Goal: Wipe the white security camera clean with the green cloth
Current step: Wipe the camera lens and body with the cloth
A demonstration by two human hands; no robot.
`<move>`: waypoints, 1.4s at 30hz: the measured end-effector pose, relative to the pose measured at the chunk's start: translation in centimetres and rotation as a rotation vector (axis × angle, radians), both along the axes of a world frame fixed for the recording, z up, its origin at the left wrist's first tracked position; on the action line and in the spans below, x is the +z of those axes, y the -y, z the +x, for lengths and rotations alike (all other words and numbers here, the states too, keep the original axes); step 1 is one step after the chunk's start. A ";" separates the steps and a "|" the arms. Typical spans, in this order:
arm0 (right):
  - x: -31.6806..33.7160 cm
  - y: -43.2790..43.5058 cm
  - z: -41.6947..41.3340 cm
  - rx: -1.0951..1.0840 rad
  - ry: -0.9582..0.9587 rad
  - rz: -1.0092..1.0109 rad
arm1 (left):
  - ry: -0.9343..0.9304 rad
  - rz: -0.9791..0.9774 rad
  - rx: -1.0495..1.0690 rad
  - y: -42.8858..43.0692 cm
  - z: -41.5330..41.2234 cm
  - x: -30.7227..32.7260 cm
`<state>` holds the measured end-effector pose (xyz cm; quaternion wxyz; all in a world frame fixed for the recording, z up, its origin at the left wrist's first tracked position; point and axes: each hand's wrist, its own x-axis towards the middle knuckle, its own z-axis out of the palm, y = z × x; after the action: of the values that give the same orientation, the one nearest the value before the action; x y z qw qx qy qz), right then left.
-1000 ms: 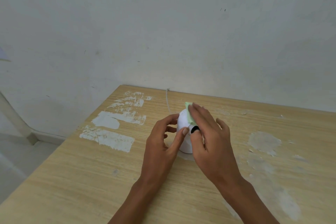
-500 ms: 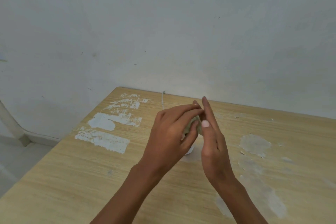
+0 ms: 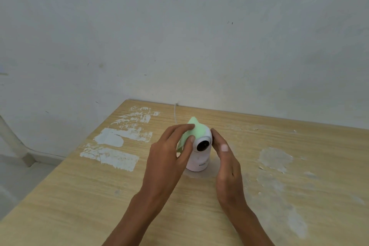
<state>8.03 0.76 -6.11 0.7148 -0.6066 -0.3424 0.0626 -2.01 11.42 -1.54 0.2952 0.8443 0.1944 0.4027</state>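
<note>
The white security camera (image 3: 199, 158) stands upright on the wooden table (image 3: 79, 195), its dark round lens facing me. The green cloth (image 3: 196, 131) is draped over the camera's top and left side. My left hand (image 3: 169, 158) presses the cloth against the camera's left side with thumb and fingers. On the camera's right side rests my right hand (image 3: 225, 164), fingers extended and touching the head, with no cloth in it.
A thin white cable (image 3: 175, 113) runs from behind the camera to the table's far edge by the wall. White paint patches (image 3: 111, 146) mark the table at left, scuffed grey patches (image 3: 275, 159) at right. The table's left edge drops to the floor.
The cloth passed from my right hand to my left. My hands, joined over the camera half a second ago, have parted to its two sides, uncovering the lens.
</note>
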 end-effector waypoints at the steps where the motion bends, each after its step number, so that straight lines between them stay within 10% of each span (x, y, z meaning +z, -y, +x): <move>1: -0.1 0.0 0.0 0.005 0.010 -0.001 | 0.022 -0.080 0.012 0.2 -0.2 -0.6; 20: -0.6 -0.1 0.3 0.021 0.039 0.002 | -0.210 0.173 -0.053 2.1 0.2 -2.0; 27: -0.8 -0.2 0.4 -0.014 0.030 -0.002 | -0.098 -0.320 -0.072 2.2 -0.7 -3.0; 42: -0.9 -0.2 0.5 -0.010 0.043 -0.011 | -0.004 -0.338 -0.210 -0.5 1.0 0.2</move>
<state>8.53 0.93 -6.99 0.7040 -0.6135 -0.3545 0.0480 -1.03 11.90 -1.36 0.4729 0.7990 0.1710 0.3297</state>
